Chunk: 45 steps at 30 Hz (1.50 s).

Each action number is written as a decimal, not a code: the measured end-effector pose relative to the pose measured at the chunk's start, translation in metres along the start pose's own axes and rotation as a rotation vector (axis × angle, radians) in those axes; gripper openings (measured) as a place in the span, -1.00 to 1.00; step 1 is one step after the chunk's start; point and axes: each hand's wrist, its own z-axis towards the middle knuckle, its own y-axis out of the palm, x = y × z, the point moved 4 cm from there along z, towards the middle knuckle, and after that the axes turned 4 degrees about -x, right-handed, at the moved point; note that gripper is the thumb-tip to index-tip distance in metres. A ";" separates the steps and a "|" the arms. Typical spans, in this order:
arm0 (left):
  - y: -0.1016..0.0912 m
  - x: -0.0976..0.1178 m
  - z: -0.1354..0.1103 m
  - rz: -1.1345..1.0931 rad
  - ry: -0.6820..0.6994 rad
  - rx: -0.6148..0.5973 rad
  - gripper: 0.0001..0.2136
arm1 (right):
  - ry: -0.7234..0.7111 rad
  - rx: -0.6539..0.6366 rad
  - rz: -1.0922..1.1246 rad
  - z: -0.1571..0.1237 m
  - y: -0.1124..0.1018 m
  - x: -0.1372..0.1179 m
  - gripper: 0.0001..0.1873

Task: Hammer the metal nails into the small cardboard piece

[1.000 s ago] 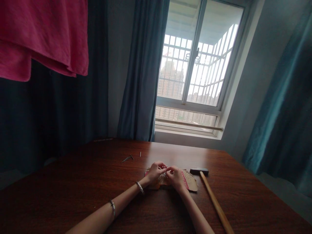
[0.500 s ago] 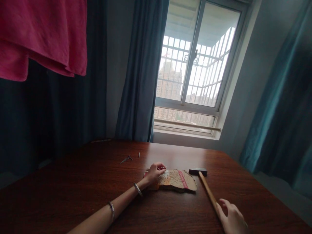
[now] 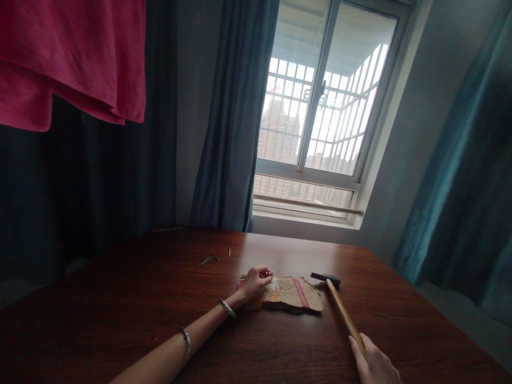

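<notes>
My left hand [image 3: 256, 282] rests over the left part of a torn, layered piece of cardboard [image 3: 288, 293] with a speckled face and a pink stripe. Its thumb and fingers are pinched together on a small nail, of which only a light tip shows above the fingertips. Lower right, my right hand [image 3: 374, 358] is wrapped round the wooden handle of a hammer [image 3: 344, 314]. The dark hammer head is just right of the cardboard, tilted, close to the tabletop; I cannot tell whether it touches.
Several loose nails [image 3: 208, 259] lie on the brown wooden table [image 3: 192, 298] beyond my left hand, with a single nail [image 3: 229, 253] beside them. A pink cloth [image 3: 96, 64] hangs at upper left. Blue curtains [image 3: 228, 133] and a barred window [image 3: 312, 106] stand behind the table.
My right hand has closed round the hammer handle, where its fingers were looser before. The hammer head has tilted slightly. My left hand keeps its pinch on the cardboard.
</notes>
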 end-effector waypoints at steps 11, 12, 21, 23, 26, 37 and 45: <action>0.001 -0.001 0.000 0.011 -0.040 0.007 -0.81 | 0.249 -0.427 1.044 -0.032 0.008 -0.076 -0.51; 0.001 -0.001 0.000 0.009 -0.040 0.009 -0.81 | 0.236 -0.463 1.070 -0.035 0.009 -0.083 -0.51; 0.002 -0.005 0.000 -0.033 -0.002 -0.014 -0.82 | 0.134 -0.607 1.107 -0.040 0.027 -0.112 -0.50; 0.002 -0.006 0.001 -0.029 0.004 -0.016 -0.82 | 0.119 -0.616 1.102 -0.039 0.031 -0.111 -0.50; 0.002 -0.007 0.001 -0.008 0.028 -0.018 -0.81 | 0.110 -0.609 1.089 -0.037 0.033 -0.109 -0.50; 0.003 -0.008 0.001 0.073 0.025 -0.003 -0.82 | 0.129 -0.622 1.113 -0.036 0.034 -0.110 -0.49; 0.001 -0.003 -0.001 0.085 0.035 -0.010 -0.82 | 0.139 -0.604 1.102 -0.036 0.039 -0.108 -0.48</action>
